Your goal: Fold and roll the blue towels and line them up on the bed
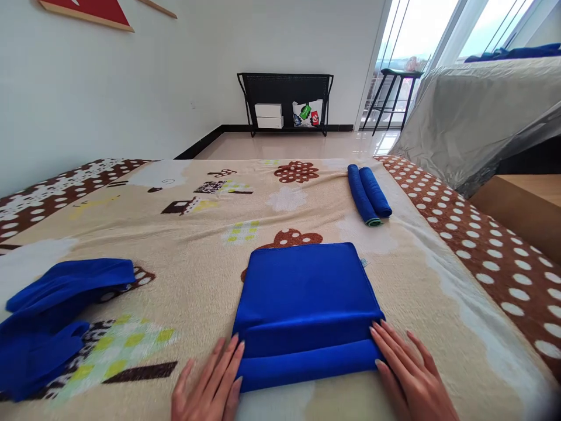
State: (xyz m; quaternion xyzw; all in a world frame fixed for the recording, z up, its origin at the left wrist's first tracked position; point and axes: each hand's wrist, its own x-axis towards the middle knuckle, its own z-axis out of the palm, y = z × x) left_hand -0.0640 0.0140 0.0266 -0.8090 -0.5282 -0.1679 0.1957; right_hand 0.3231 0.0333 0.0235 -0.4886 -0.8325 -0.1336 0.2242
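Note:
A blue cloth [307, 286] lies in front of me, its far part flat and its near edge turned over into a roll [311, 363]. My left hand [211, 383] rests at the roll's left end, fingers stretched out and fingertips touching the fabric. At the right end, my right hand [409, 371] has its fingers extended along the cloth's side edge, its thumb by the roll. Both palms face down, and neither hand grips the cloth. A small light tag [364, 263] shows on its right side.
A patterned blanket [197, 275] covers the bed under the cloth. Rolled blue cloths [369, 196] lie side by side at the far right, and a crumpled blue cloth [56, 316] is at the left. Beyond the bed stand a black rack [287, 88] and a stool [397, 75].

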